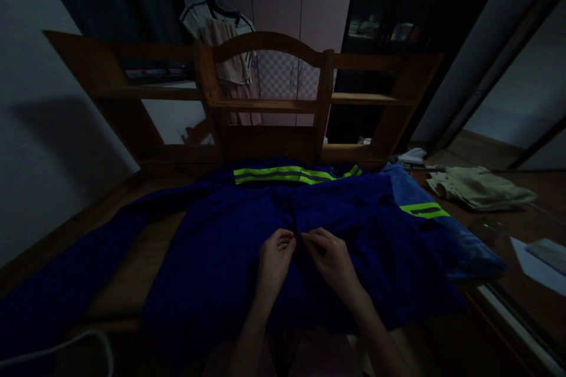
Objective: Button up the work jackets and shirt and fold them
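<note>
A dark blue work jacket (221, 235) with yellow-green reflective strips (267, 175) lies spread over the wooden desk, one sleeve stretched out to the left. At the middle of its front, my left hand (277, 250) has its fingertips pinched together on the cloth. Close by on the right, my right hand (326, 250) also pinches at the jacket's centre line, thumb against fingers. A narrow gap separates the two sets of fingertips. The dim light hides any small fastener between them.
Behind the jacket stands a wooden shelf rack (265, 107). Folded jeans (471, 247) sit under the right sleeve's side. Further right are a pale folded cloth (481, 187), a glass (487, 227) and white paper (537, 265). A white cable (84, 336) curves at lower left.
</note>
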